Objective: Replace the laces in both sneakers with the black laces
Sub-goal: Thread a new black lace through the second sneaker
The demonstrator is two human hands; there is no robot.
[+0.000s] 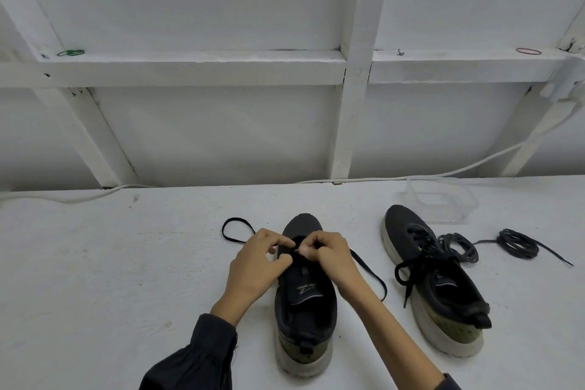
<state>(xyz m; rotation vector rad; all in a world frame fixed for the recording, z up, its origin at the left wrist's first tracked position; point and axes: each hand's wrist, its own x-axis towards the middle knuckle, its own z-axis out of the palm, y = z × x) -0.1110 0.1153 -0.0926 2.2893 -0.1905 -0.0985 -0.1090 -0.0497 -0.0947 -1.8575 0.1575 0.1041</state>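
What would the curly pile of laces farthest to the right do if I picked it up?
The coiled laces would probably go floppy and unwind, since they lie in loose loops with one end trailing. They look thin, so they are likely very light.

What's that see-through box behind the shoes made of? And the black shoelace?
The box looks like clear, smooth plastic: you can see the white table through its walls. The black lace looks like flat woven fabric, matte and floppy, lying in loose loops; the exact fibre is unclear.

white table (126, 263) — sneakers (443, 291), laces (519, 245), container (443, 199)
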